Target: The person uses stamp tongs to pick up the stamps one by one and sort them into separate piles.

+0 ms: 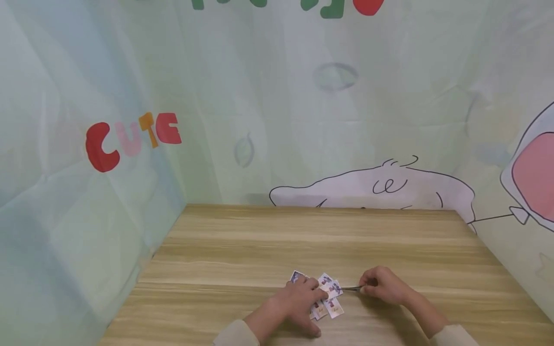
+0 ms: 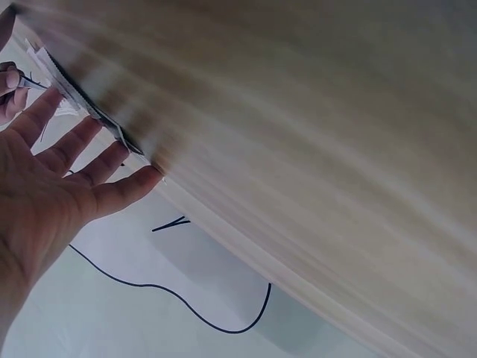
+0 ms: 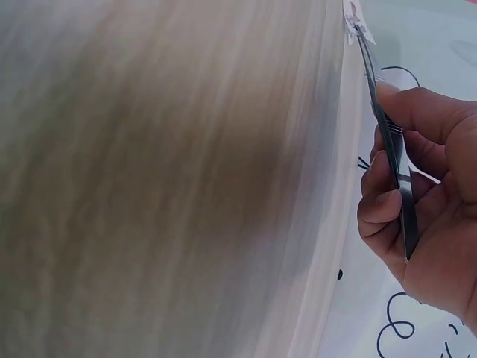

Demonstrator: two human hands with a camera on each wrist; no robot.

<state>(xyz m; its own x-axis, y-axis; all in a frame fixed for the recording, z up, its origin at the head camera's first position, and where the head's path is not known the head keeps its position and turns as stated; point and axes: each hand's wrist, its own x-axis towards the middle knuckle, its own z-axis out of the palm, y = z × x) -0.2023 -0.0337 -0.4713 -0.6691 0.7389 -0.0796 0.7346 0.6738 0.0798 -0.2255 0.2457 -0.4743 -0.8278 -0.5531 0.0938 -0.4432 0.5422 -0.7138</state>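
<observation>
Head view, read from left to right: we first see a pale fabric backdrop (image 1: 225, 96) bearing the coloured letters "CUTE" (image 1: 130, 139), beyond the left edge of a wood-grain table (image 1: 207, 250). Toward the table's near side, we find a light left sleeve (image 1: 237, 334), then the left hand (image 1: 298, 300), palm down over a group of small printed cards (image 1: 334, 308). Its fingers are extended and spread; in the left wrist view we see them nearly straight, with their tips against the cards. The cards overlap one another on the table, some partly hidden by this hand and others showing just to its right. Behind the table, we note an outlined cartoon animal (image 1: 389, 192) on the backdrop. At the cards' right edge, we see the tips of slender metal tweezers (image 1: 351, 289) meeting a card; whether they pinch it, we cannot tell. The right hand (image 1: 385, 287) grips the tweezers between thumb and curled fingers, as the right wrist view confirms. Farthest right, we observe a pink balloon drawing (image 1: 536, 173).
</observation>
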